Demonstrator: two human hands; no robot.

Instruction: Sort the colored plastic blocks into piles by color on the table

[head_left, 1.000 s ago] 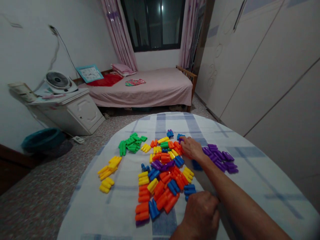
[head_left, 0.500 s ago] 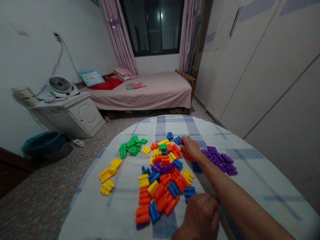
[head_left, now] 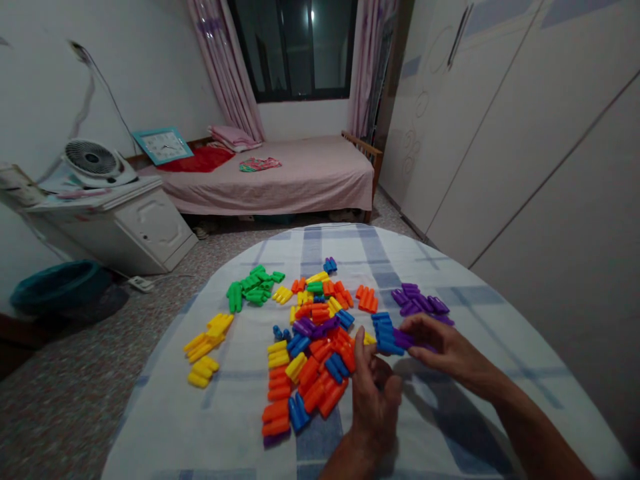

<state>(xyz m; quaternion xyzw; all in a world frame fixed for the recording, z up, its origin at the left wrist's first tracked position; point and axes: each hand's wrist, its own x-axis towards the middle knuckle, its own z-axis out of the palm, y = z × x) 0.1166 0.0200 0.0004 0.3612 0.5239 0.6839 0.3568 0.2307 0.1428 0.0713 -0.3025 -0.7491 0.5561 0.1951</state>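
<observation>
Plastic peg-shaped blocks lie on a round table under a blue-checked white cloth (head_left: 225,427). A mixed heap (head_left: 315,347) of orange, blue, yellow and purple pieces fills the middle. My right hand (head_left: 445,347) pinches a purple block (head_left: 403,338) just beside a small stack of blue blocks (head_left: 384,328). My left hand (head_left: 373,393) is raised in front of me with fingers apart, its fingertips close to the blue stack; it holds nothing that I can see. A purple pile (head_left: 417,301) lies just beyond my right hand.
A green pile (head_left: 253,290) and a yellow pile (head_left: 207,340) sit on the left of the cloth, and an orange block (head_left: 367,299) lies apart. Beyond the table are a pink bed (head_left: 300,173), a white cabinet (head_left: 135,223) with a fan (head_left: 93,160), a teal basin (head_left: 55,287) and wardrobes (head_left: 500,133).
My right hand pulled back from the far side of the heap toward me, now gripping a purple block. My left hand opened and rose from the table edge toward the blue stack.
</observation>
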